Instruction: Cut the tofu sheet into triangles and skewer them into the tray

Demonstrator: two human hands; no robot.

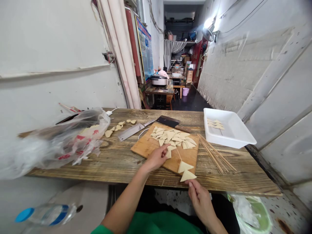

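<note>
My right hand, at the table's front edge, pinches the lower end of a thin bamboo skewer. Two pale triangular slices, possibly tofu, are threaded on it: an upper slice and a lower slice. The skewer's bare tip points up and away over the wooden cutting board. On that board lies a heap of similar triangular slices. My left hand is at the heap's near edge, thumb and fingers closed on a triangular slice, partly hidden by the fingers.
A cleaver and a dark-bladed knife lie behind the board. Loose bamboo skewers lie to its right, near a white tray holding filled skewers. Plastic bags and pale rounded pieces are at left.
</note>
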